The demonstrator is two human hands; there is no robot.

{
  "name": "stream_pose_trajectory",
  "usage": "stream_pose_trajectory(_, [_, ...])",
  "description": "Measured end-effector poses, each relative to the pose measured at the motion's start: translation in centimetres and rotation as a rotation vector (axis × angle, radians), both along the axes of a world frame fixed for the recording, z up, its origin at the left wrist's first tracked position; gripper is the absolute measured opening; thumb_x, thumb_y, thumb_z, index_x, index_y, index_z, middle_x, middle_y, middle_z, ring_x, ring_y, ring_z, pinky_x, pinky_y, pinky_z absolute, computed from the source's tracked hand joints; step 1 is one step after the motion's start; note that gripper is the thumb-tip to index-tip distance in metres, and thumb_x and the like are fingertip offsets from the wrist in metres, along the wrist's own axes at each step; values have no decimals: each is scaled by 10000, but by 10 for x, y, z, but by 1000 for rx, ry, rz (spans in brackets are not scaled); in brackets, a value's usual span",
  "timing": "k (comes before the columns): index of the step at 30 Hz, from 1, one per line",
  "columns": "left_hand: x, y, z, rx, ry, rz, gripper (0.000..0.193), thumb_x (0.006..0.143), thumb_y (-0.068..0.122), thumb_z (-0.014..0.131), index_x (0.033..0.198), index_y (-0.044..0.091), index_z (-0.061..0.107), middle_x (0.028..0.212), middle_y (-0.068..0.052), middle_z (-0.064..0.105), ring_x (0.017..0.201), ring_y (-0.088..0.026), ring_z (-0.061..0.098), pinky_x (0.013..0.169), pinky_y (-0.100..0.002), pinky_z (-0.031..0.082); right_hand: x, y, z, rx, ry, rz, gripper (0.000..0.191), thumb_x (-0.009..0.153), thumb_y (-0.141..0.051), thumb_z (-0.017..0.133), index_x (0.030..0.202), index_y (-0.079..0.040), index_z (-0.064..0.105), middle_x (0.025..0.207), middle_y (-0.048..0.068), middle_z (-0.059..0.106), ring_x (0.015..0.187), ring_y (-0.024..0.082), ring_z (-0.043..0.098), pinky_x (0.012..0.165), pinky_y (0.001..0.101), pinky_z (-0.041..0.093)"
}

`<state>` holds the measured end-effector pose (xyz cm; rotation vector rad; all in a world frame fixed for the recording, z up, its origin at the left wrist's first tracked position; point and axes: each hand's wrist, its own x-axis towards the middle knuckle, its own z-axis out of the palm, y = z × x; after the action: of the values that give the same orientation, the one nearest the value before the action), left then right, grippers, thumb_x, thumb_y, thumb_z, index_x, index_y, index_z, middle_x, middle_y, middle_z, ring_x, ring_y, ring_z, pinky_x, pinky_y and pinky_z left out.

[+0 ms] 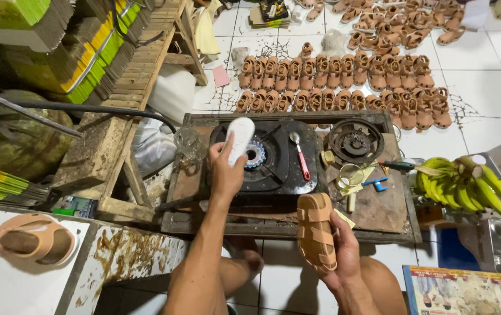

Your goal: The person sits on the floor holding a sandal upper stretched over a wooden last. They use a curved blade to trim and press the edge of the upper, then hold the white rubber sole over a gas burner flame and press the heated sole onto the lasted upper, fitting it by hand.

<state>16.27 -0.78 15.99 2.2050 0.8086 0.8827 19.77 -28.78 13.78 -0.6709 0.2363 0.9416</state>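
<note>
Sole: white sole, flat, elongated, pinched in left hand grip over the gas burner.
Sandal: tan strapped sandal, clasped in right hand, nearer than the burner.

Low wooden counter here, scuffed and stained, carrying a black gas stove with a red-handled spoon lying on it. Beside that sits a rusty round burner, a small glass jar and a blue-handled tool. Beyond, the white tiled floor holds rows of tan sandals.
</note>
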Motion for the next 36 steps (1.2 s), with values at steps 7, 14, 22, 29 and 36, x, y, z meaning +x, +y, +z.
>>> stream_pose_trajectory(7, [-15,18,-11,-206,-145,8,757,730,88,849,1423,29,552,1363,-199,641,1224,-304,639,1020,-380,496,7,18,8,-65,31,86,414,947,-415,581,1175,-80,663,932,100,732,762,224,707,631,373,585])
stream_pose_trajectory(14, [-51,42,-8,-370,-275,-46,972,734,147,865,1540,27,335,1261,-209,651,1144,-329,650,978,-420,498,52,111,14,-464,-612,134,312,951,-250,707,1024,53,709,861,101,686,683,169,637,576,314,488])
stream_pose_trajectory(22, [-70,61,-9,-1166,-1080,-178,490,927,146,659,1366,65,456,1111,-182,701,930,-307,729,776,-445,613,69,279,62,-784,-1502,317,598,773,-448,808,1178,-11,757,1064,145,740,818,225,755,724,385,654])
stream_pose_trajectory(29, [-84,87,-11,-1286,-1215,-159,541,1021,353,561,1417,-10,498,1268,-223,673,1127,-349,705,984,-506,577,60,308,56,-1042,-1983,324,632,774,-457,847,1256,-64,734,1155,147,709,1104,371,487,929,568,423])
stream_pose_trajectory(36, [-81,84,-13,-1312,-1196,-210,756,995,628,387,1482,54,456,1439,-176,560,1260,-317,597,1042,-530,498,63,287,46,-1145,-1905,608,534,802,-459,812,1202,-109,760,1220,103,720,1119,293,461,1080,502,264])
